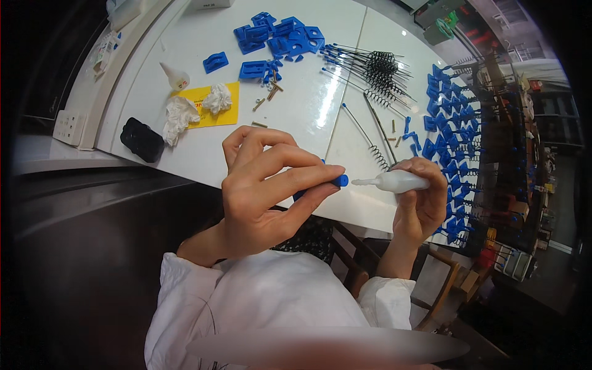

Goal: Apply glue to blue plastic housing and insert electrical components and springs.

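Observation:
My left hand (pixel 265 191) pinches a small blue plastic part (pixel 340 180) between thumb and fingertips; the rest of the part is mostly hidden behind the fingers. In my right hand (pixel 425 197) is a white glue bottle (pixel 401 181), held sideways with its narrow nozzle pointing left. The nozzle tip sits just short of the blue part's round end, with a small gap between them. Beyond my hands, a black spring on a rod with a blue tip (pixel 365 137) lies on the white table (pixel 296 117).
Blue plastic parts (pixel 287 38) are heaped at the far side, near brass-coloured pins (pixel 273 91). Black springs (pixel 379 68) lie piled to their right. Many blue assemblies (pixel 453 154) line the right edge. At left are crumpled tissues (pixel 180 117), a yellow sheet (pixel 229 117), another bottle (pixel 177 79) and a black object (pixel 142 140).

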`<state>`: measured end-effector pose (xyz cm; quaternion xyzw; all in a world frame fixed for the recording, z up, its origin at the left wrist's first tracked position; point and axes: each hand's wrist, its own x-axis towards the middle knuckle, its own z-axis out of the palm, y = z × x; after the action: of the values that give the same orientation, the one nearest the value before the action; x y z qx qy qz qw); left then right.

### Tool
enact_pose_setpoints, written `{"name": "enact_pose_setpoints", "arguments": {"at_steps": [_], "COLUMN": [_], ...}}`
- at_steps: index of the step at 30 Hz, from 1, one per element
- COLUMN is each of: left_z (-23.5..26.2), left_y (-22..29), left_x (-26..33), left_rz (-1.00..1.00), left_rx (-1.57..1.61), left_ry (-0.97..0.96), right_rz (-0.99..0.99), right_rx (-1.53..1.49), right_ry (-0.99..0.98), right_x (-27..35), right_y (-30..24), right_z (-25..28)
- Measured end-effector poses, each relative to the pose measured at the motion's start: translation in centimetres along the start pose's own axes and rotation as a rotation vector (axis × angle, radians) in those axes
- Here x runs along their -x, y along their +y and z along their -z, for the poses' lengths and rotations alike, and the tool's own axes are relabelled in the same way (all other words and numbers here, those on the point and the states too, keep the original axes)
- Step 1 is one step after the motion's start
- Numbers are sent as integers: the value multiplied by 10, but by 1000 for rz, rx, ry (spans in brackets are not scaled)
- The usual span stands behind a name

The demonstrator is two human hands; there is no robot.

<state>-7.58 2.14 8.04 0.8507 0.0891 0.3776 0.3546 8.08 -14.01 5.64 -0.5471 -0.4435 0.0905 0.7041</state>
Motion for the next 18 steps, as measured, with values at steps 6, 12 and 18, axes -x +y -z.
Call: {"name": "enact_pose_setpoints", "arguments": {"at_steps": [6, 12, 18], "left_z": [1, 0, 1], "left_y": [2, 0, 2], "left_x": [2, 3, 2], "left_rz": [-6, 3, 10], "left_rx": [2, -2, 16], "left_ry": [30, 54, 36], "right_rz": [74, 83, 104], "right_rx": [85, 133, 160], "right_ry": [-51, -79, -100], "right_x": [-8, -11, -14], "right_y": [-6, -9, -13], "right_z": [0, 0, 1]}}
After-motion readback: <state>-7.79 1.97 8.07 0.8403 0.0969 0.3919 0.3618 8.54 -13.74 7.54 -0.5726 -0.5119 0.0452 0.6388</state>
